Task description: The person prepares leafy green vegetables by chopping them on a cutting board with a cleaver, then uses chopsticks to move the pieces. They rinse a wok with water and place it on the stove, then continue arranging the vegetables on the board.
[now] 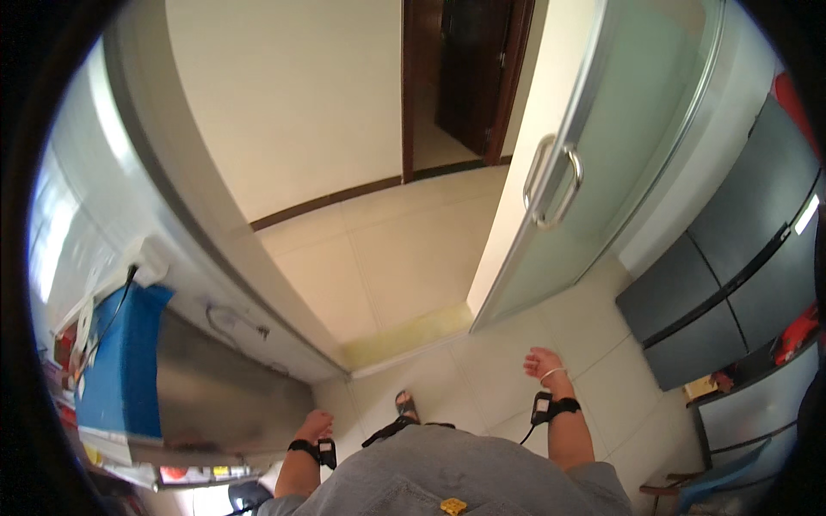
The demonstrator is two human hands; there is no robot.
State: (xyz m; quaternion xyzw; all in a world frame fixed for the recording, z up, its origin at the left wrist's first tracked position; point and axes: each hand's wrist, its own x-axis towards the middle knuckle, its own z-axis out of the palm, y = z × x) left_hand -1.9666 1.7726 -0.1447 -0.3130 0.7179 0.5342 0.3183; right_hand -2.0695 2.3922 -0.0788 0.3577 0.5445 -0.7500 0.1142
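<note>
My left hand (pixel 316 426) hangs at my left side, loosely curled, beside the brown metallic side of a cabinet (pixel 226 387). Its palm is hidden and nothing shows in it. Over the tiled floor (pixel 510 387), my right hand (pixel 543 362) is held out with fingers loosely bent and apart, touching nothing. A bracelet (pixel 553 372) circles the right wrist, and both forearms carry black strapped devices. Ahead is a doorway with a pale stone threshold (pixel 406 335). On its right stands a framed frosted glass door (pixel 600 193) with a metal pull handle (pixel 574 187).
A dark grey refrigerator (pixel 697 297) stands at right, with a blue chair (pixel 729 477) nearer me. On the left, a blue cover (pixel 126 361) drapes the cabinet below a wall socket (pixel 145 261) with a plugged-in cord. Past the threshold, a dark wooden door (pixel 474 71) stands ajar.
</note>
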